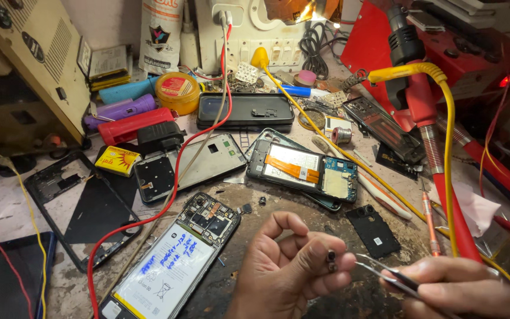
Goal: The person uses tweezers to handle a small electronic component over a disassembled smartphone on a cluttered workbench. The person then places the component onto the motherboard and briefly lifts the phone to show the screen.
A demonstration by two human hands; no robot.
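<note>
Left hand: a tiny dark component [330, 260] is pinched between thumb and forefinger of the left hand [284, 269], which is held above the near edge of the workbench [13, 207], the other fingers curled in.
Right hand: a pair of fine metal tweezers [379, 270] is gripped in the right hand [461, 286] at the near right corner; the tips are aimed at the component and stand just beside it, apparently not yet touching.
Component: what kind of part it is cannot be told, as it is small and half hidden by the fingertips.
Nearest phone: an opened phone [169, 260] with its white battery and circuit board exposed lies just left of the left hand, near the front edge.
Second phone: another opened phone [302, 168] with an orange flex cable lies toward the middle of the workbench.
Cables: a red wire [172, 189] is draped across the middle; a yellow cable [444, 118] hangs down at the right edge.
Doing it well: the pinch should be kept light and steady, the wrists braced on the bench, and the tweezer tips closed on the part's sides only once they are squarely aligned, so that it is not flicked away.
Risk: a dropped part would probably be lost among the clutter.
</note>
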